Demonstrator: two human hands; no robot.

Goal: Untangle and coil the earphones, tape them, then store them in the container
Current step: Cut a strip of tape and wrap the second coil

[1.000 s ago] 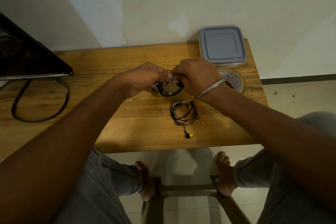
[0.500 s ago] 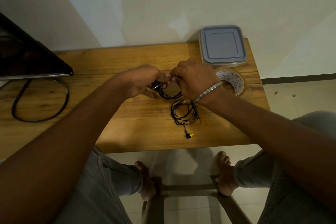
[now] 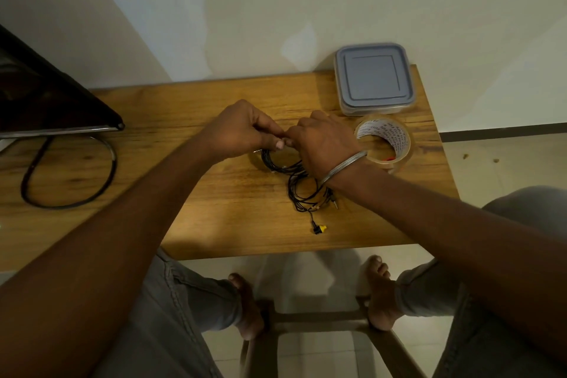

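Both hands have dropped lower in frame: left hand [image 3: 242, 132] and right hand [image 3: 322, 141] meet at centre, fingertips pinched on the coiled earphones [image 3: 277, 163] hanging just below them. Tape roll [image 3: 383, 141] lies right of the right hand, container [image 3: 374, 77] above it.

My two hands meet over the middle of the table [image 3: 190, 193], my left hand [image 3: 242, 129] just beside my right hand [image 3: 322, 141], fingertips touching. Under them hangs a coil of earphones [image 3: 277, 161], and a second bundle of earphones [image 3: 310, 193] lies on the table in front of it, toward the near edge. The container [image 3: 374, 78] stands at the far right corner. The tape roll [image 3: 385, 141] lies just before it, near the right edge. A cable loop [image 3: 70, 175] lies at the left side.
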